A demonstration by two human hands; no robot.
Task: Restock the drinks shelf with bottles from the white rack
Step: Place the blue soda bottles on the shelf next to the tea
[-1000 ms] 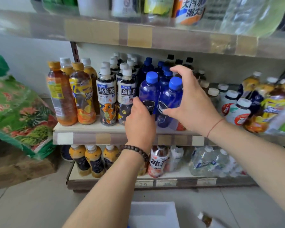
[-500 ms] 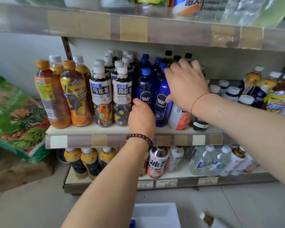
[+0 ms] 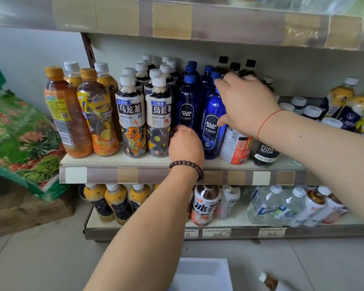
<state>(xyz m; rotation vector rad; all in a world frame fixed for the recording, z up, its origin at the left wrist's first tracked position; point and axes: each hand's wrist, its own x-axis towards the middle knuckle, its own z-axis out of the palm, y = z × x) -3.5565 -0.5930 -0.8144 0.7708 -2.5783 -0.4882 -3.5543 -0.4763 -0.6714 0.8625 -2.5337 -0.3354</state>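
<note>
Blue soda bottles stood in two rows on the middle drinks shelf [image 3: 135, 162], where the front right blue bottle [image 3: 213, 124], tilted and cradled a second earlier, now stood upright at the shelf's front edge. The right hand [image 3: 247, 106] curled over its neck and shoulder, thumb against the label; the left hand [image 3: 186, 143], fingers curled, pressed at the base of the front left blue bottle [image 3: 187, 110]. That placement looked all but finished, leaving only a release. Roughly six blue caps were countable, two oolong tea bottles [image 3: 144, 120] fronted the white-capped rows beside them, and three black caps showed behind. The white rack [image 3: 202, 274] sat on the floor below, its contents out of sight.
</note>
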